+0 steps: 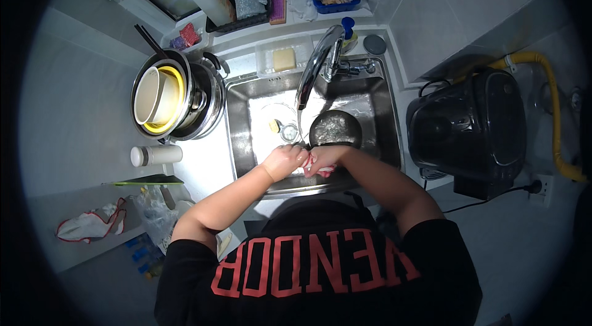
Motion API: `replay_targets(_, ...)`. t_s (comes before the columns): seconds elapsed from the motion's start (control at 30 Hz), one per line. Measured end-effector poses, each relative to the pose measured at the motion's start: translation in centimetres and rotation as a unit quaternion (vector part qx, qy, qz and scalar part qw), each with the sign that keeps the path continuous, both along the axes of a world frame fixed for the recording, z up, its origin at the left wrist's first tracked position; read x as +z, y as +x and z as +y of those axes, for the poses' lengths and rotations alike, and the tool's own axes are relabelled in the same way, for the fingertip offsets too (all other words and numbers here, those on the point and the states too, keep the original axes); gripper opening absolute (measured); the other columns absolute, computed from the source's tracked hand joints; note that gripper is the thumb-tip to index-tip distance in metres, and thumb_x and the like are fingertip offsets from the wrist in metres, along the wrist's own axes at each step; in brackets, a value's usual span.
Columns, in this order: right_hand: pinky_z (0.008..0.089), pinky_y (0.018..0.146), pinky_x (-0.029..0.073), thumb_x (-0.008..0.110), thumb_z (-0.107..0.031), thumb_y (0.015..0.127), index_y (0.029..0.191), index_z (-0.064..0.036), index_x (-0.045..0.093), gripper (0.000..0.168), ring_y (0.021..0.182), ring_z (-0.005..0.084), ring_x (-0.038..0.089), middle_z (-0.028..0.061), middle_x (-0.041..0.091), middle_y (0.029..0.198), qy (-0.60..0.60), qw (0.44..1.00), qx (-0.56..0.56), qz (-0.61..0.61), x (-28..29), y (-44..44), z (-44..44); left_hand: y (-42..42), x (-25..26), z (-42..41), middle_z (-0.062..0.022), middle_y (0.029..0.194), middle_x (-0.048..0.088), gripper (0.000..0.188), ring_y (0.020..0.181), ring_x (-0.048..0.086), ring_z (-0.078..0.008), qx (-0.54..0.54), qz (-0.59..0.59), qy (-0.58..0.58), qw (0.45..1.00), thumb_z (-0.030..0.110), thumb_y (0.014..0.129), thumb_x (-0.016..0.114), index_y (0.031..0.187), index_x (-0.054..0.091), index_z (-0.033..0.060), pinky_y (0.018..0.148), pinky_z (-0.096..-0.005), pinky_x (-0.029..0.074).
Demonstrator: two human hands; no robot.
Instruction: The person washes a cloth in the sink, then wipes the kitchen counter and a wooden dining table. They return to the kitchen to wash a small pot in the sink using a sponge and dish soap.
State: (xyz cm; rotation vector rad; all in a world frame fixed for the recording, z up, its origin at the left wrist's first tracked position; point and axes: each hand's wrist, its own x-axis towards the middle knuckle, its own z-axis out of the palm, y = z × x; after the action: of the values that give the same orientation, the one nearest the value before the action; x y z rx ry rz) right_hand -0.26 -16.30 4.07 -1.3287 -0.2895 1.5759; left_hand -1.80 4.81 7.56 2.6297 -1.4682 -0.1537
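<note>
Both my hands grip a twisted white cloth with red edging (319, 168) over the front part of the steel sink (238, 141). My left hand (287, 161) closes around its left end, and my right hand (325, 158) holds it farther right. The chrome faucet (319, 60) arches above the basin, and a thin stream of water falls from its spout close to my left hand. Behind my right hand a round dark pan or bowl (335, 128) with water in it sits in the sink. A small yellowish piece (274, 125) lies near the drain (290, 132).
Stacked pots with a yellow colander (178, 115) and a white flask (159, 155) stand left. Behind the sink are a tray with a yellowish block (284, 59), a large bottle (210, 0) and a blue food tray (334, 6). A black appliance (462, 134) stands right.
</note>
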Motion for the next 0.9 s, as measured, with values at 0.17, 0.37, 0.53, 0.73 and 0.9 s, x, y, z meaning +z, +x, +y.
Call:
replay_targets(0.17,0.0432,0.075,0.051,0.077,-0.016,0.07,0.094,-0.01,0.068,0.027,0.088,0.0339,0.066,0.0112,0.068,0.089,-0.099,0.829,-0.147,-0.53,2.7,-2.0,-0.7,-2.7,3.2,0.9,-0.014,0.093,0.064,0.038,0.089,0.066,-0.0263,0.279,0.378,-0.356,0.808,0.029,0.088,0.067,0.111,0.054,0.0013,0.074,-0.0378,0.055)
replay_targets(0.37,0.0361,0.064,0.053,0.069,-0.01,0.074,0.097,-0.011,0.069,0.023,0.079,0.0296,0.064,0.0083,0.063,0.091,-0.056,0.598,-0.288,-0.746,7.2,-4.3,-0.9,-2.6,6.2,-0.1,-0.0198,0.1,0.067,0.07,0.078,0.068,-0.0239,0.395,0.824,-0.322,0.247,0.062,0.095,0.046,0.124,0.05,-0.0021,0.053,-0.029,0.055)
replay_targets(0.53,0.0305,0.058,0.051,0.069,-0.012,0.07,0.093,-0.018,0.07,0.024,0.076,0.0171,0.062,0.0009,0.058,0.082,0.046,0.388,-0.205,-0.897,10.9,-3.3,-1.2,-3.1,6.3,0.1,-0.0208,0.097,0.066,0.066,0.058,0.06,-0.016,-0.007,0.953,-0.288,0.096,0.033,0.083,0.078,0.129,0.047,-0.0039,0.047,-0.0204,0.047)
replay_targets(0.73,0.0393,0.058,0.052,0.063,-0.014,0.079,0.093,-0.012,0.065,0.014,0.077,0.0255,0.066,0.0097,0.063,0.077,-0.128,0.592,0.022,-0.795,8.6,-3.1,-1.6,-1.6,3.8,-0.8,-0.0133,0.085,0.065,0.048,0.067,0.063,-0.0233,0.158,0.566,-0.173,0.791,0.008,0.076,0.077,0.118,0.054,0.0051,0.056,-0.0346,0.048)
replay_targets(0.9,0.0428,0.071,0.054,0.06,-0.019,0.085,0.094,-0.005,0.069,0.019,0.085,0.0344,0.068,0.0189,0.07,0.091,-0.251,0.815,0.028,-0.522,4.1,-3.1,-0.8,-1.1,2.6,-2.9,-0.0182,0.084,0.067,0.039,0.079,0.067,-0.0385,0.144,0.269,0.0,0.952,0.021,0.08,0.069,0.112,0.053,0.0086,0.071,-0.0494,0.051)
